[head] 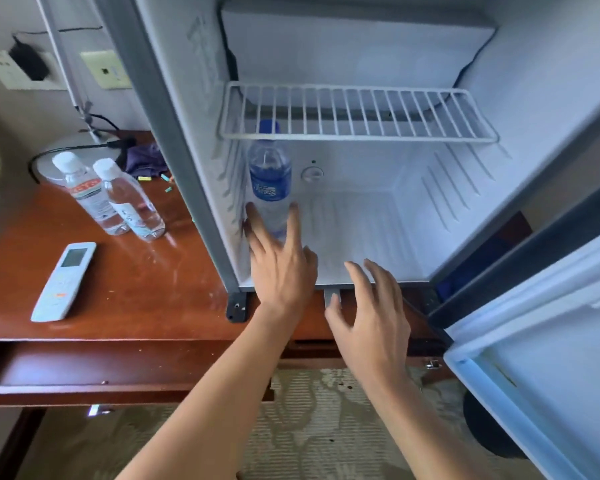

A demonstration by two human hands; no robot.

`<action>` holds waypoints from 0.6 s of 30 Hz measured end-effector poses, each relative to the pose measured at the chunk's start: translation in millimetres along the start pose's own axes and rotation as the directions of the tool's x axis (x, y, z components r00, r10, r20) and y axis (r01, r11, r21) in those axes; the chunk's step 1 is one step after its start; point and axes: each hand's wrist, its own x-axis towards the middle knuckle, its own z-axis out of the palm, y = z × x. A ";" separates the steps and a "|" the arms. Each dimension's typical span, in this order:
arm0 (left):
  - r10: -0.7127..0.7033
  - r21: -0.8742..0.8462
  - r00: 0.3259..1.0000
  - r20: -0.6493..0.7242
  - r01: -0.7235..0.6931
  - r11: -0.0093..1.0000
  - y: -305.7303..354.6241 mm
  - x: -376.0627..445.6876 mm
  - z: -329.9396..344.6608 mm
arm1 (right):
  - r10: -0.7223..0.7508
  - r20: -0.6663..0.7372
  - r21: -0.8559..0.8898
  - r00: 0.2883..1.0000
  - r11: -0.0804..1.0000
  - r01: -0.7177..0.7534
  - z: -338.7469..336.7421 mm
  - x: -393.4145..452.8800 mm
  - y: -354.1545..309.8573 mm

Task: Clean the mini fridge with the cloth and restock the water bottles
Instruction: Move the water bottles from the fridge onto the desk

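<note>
1. Mini fridge, white inside (413, 209), stands open on a reddish-brown wooden desk (146, 282).
2. A clear plastic water bottle with blue label and cap (270, 174) stands upright at the fridge floor's left, under the white wire shelf (357, 114).
3. Left hand (281, 268) reaches it, fingers spread around its base, not clamped.
4. Right hand (371, 313) hovers at the fridge's front edge, fingers relaxed, holding nothing.
5. Two clear white-capped water bottles (111, 195) stand together on the desk, near a white remote control (65, 282).
</note>
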 end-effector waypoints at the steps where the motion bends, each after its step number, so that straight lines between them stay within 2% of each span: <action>1: -0.010 0.010 1.000 0.005 0.010 1.000 0.9 4.6 3.9 | 0.004 0.001 0.009 1.000 1.000 -0.004 0.6 0.1 1.4; 8: -0.055 0.029 0.996 0.066 0.053 0.998 9.6 39.3 13.6 | 0.018 0.022 0.033 1.000 0.999 -0.019 4.8 2.8 3.0; 12: -0.061 0.038 0.997 0.036 0.060 0.997 13.8 38.8 14.5 | 0.025 0.023 0.047 0.999 0.999 -0.026 3.1 7.4 1.0; 18: 0.037 0.006 0.998 -0.049 -0.037 0.999 7.2 -12.3 10.3 | 0.022 -0.004 0.069 1.000 0.997 -0.022 -5.7 16.3 -9.9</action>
